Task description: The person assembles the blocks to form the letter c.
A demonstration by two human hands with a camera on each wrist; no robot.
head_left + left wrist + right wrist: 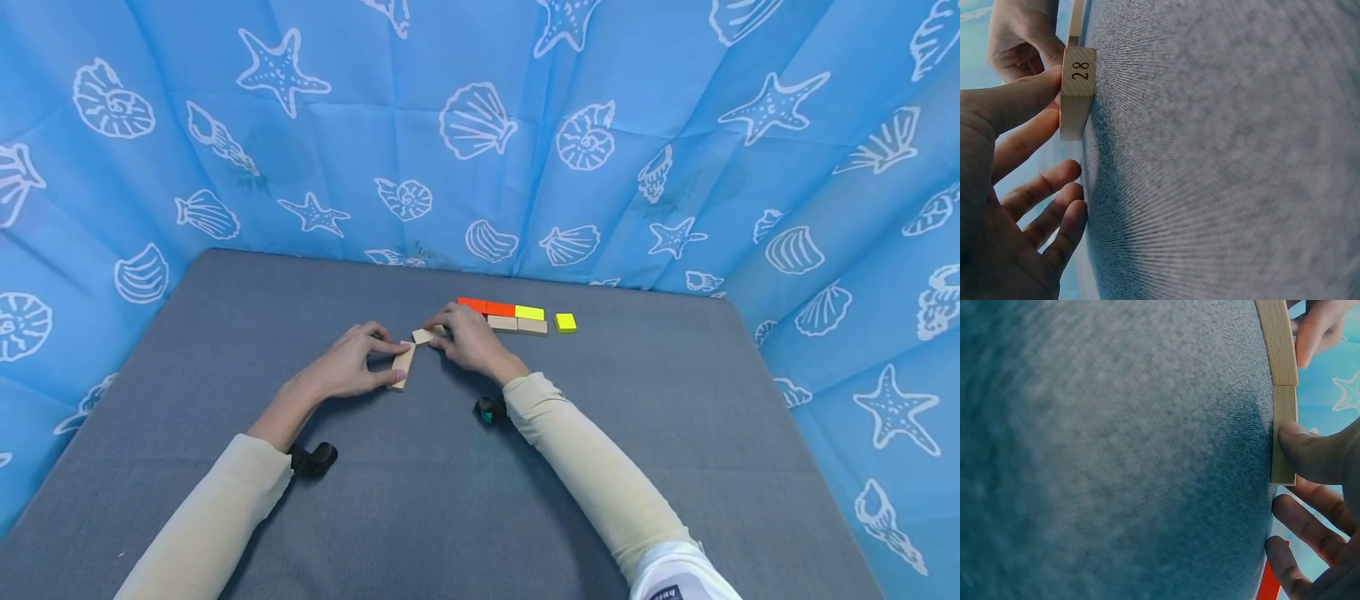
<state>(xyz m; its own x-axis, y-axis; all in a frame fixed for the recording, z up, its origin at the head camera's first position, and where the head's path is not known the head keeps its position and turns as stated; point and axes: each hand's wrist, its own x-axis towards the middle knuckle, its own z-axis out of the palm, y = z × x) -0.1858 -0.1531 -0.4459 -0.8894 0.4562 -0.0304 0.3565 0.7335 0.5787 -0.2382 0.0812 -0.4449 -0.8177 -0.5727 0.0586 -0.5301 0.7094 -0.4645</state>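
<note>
My left hand point(348, 364) pinches a plain wooden block point(402, 367) between thumb and forefinger. This block lies at a slant on the grey cloth, and its end point(1079, 71) bears the number 28. With thumb and fingers my right hand point(472, 340) pinches a second plain wooden block point(423, 336), partly hidden under the fingers. In the right wrist view the thumb presses on the side of this block point(1284, 450), and its end meets the end of the left hand's block point(1280, 344). The two form a bent line.
Just beyond the right hand lie two red blocks point(500, 309) and a yellow block point(529, 313) in a row, with plain wooden blocks point(532, 326) along the front. A separate yellow block point(566, 322) sits to their right. A blue shell-patterned curtain point(480, 192) hangs behind the table.
</note>
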